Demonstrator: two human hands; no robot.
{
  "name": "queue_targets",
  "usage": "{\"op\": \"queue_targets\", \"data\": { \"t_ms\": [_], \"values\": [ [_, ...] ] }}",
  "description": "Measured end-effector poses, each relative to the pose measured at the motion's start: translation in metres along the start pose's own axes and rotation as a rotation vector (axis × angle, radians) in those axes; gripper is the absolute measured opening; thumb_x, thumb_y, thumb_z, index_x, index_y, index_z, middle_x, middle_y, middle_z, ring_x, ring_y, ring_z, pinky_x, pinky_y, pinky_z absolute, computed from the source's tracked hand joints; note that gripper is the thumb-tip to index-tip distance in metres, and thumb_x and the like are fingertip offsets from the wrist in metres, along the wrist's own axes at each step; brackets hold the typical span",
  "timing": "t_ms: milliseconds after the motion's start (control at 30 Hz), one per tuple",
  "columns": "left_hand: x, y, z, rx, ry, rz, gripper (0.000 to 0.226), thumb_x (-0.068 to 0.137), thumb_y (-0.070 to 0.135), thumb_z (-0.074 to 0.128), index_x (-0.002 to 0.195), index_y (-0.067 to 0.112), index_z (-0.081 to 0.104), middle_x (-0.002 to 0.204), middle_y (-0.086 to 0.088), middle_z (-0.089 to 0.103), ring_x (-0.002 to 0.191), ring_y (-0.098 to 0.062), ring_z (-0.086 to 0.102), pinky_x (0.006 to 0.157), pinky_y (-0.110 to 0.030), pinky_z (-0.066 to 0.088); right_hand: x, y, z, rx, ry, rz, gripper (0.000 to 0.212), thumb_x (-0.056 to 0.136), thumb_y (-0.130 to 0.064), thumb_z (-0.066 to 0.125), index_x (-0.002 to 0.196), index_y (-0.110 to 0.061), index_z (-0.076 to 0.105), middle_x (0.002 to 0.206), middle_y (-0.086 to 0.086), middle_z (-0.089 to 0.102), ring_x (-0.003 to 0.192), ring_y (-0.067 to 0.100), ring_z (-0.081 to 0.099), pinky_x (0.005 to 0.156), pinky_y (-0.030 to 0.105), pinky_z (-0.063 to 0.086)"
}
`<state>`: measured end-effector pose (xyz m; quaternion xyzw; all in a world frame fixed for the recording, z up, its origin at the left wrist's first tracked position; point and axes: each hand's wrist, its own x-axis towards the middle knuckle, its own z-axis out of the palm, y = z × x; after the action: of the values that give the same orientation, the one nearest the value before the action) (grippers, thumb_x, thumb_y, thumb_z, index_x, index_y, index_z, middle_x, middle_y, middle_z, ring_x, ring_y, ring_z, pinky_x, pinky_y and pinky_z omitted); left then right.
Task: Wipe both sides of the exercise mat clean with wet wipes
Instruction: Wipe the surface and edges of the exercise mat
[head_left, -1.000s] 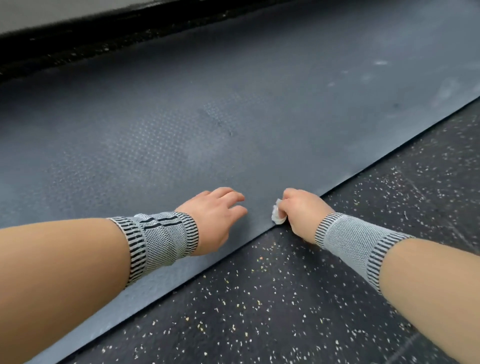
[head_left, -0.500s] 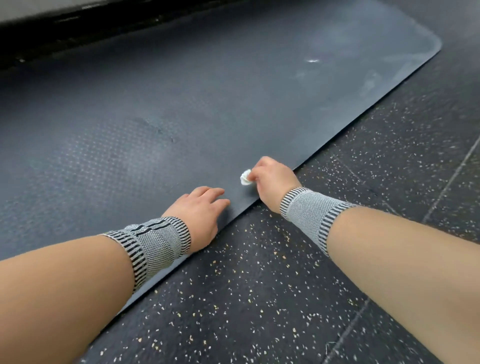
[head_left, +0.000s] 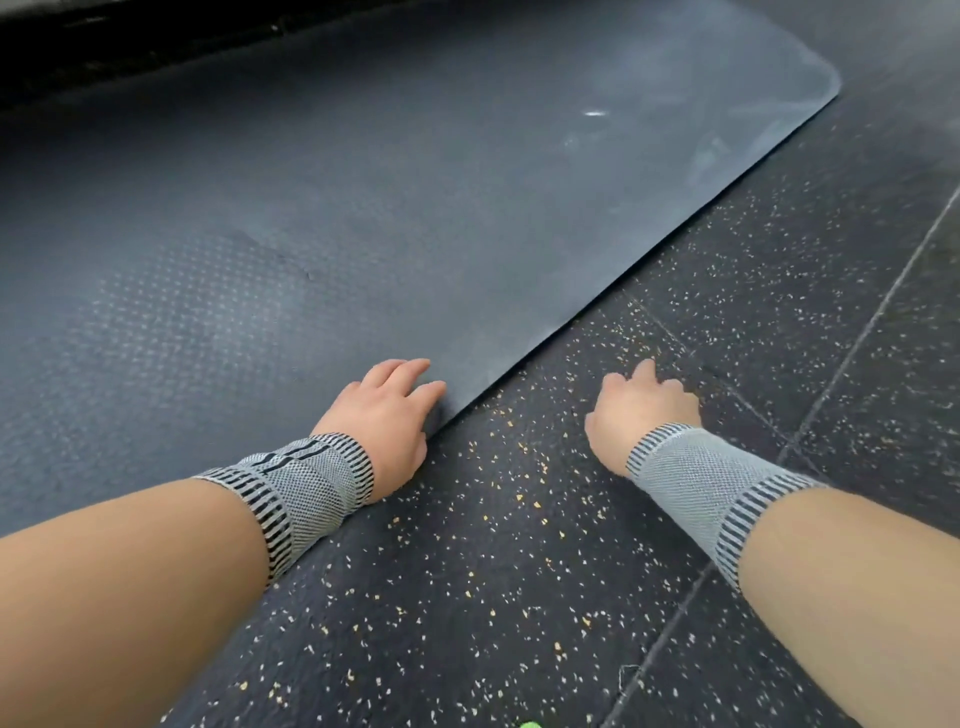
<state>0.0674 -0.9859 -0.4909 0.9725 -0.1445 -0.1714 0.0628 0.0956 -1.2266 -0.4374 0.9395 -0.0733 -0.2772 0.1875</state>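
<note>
Dimpled rubber mat (head_left: 363, 208), rounded corner; left hand (head_left: 382, 415) flat on edge.

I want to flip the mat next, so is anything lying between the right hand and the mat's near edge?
Nothing visible. Only bare speckled floor separates the right hand from the mat edge; the left hand already rests there.

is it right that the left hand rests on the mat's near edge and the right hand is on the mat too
Not quite. In the head view the left hand does rest on the near edge of the mat, but the right hand is off the mat, over the speckled floor beside that edge.
</note>
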Motion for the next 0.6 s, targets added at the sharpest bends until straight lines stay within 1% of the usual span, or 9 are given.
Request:
{"op": "queue_targets", "data": {
  "t_ms": [67,100,133,200,300,400,500,600],
  "values": [
    [0.009,0.012,-0.006,0.0,-0.004,0.021,0.059,0.093,0.031,0.047,0.148,0.027,0.025,0.16,-0.002,0.009,0.144,-0.025,0.011,0.111,-0.04,0.032,-0.013,-0.018,0.007,0.035,0.043,-0.129,0.061,0.09,-0.036,0.05,0.143,-0.015,0.028,0.154,0.017,0.013,0.135,0.041,0.025,0.109,0.052,0.026],
    [0.014,0.018,-0.009,-0.005,-0.013,0.026,0.061,0.093,0.031,0.047,0.149,0.027,0.023,0.16,-0.002,0.007,0.145,-0.025,0.01,0.112,-0.04,0.031,-0.019,-0.026,0.01,0.089,0.087,-0.199,0.062,0.09,-0.034,0.049,0.144,-0.015,0.025,0.156,0.015,0.007,0.14,0.04,0.014,0.112,0.054,0.019],
    [0.017,0.024,-0.013,-0.012,-0.025,0.031,0.063,0.093,0.031,0.047,0.15,0.028,0.021,0.161,-0.002,0.006,0.145,-0.025,0.009,0.113,-0.04,0.029,-0.023,-0.032,0.012,0.15,0.135,-0.254,0.06,0.091,-0.031,0.048,0.144,-0.016,0.025,0.157,0.013,0.005,0.142,0.037,0.007,0.113,0.055,0.016],
    [0.021,0.031,-0.019,-0.025,-0.042,0.036,0.065,0.094,0.03,0.047,0.151,0.029,0.018,0.161,-0.002,0.005,0.145,-0.025,0.008,0.115,-0.04,0.027,-0.028,-0.039,0.011,0.28,0.212,-0.32,0.055,0.092,-0.027,0.047,0.142,-0.018,0.029,0.157,0.009,0.006,0.144,0.031,0.002,0.114,0.053,0.014],
    [0.011,0.032,-0.032,-0.055,-0.047,0.025,0.064,0.094,0.028,0.047,0.151,0.029,0.018,0.16,-0.001,0.007,0.145,-0.025,0.01,0.116,-0.04,0.025,-0.028,-0.049,0.001,0.487,0.23,-0.361,0.046,0.093,-0.02,0.045,0.138,-0.018,0.038,0.156,0.005,0.013,0.144,0.025,0.008,0.114,0.044,0.02],
    [-0.008,0.028,-0.052,-0.069,-0.086,-0.01,0.065,0.094,0.026,0.047,0.152,0.03,0.018,0.16,0.0,0.008,0.145,-0.024,0.01,0.117,-0.039,0.023,-0.034,-0.053,-0.02,0.661,0.205,-0.356,0.045,0.092,-0.017,0.046,0.137,-0.017,0.041,0.154,0.005,0.02,0.14,0.022,0.019,0.109,0.037,0.027],
    [-0.028,0.028,-0.08,-0.07,-0.142,-0.054,0.064,0.095,0.024,0.046,0.152,0.029,0.018,0.161,0.0,0.008,0.145,-0.023,0.009,0.117,-0.039,0.023,-0.048,-0.045,-0.045,0.673,0.189,-0.367,0.045,0.092,-0.014,0.046,0.136,-0.018,0.043,0.152,0.005,0.022,0.136,0.024,0.027,0.105,0.038,0.033],
    [-0.046,0.037,-0.116,-0.081,-0.203,-0.102,0.064,0.096,0.024,0.047,0.152,0.029,0.018,0.161,0.0,0.008,0.145,-0.023,0.01,0.116,-0.04,0.027,-0.067,-0.026,-0.07,0.689,0.089,-0.325,0.045,0.09,-0.012,0.048,0.135,-0.019,0.043,0.151,0.003,0.023,0.131,0.023,0.035,0.098,0.037,0.038]
  ]
}}
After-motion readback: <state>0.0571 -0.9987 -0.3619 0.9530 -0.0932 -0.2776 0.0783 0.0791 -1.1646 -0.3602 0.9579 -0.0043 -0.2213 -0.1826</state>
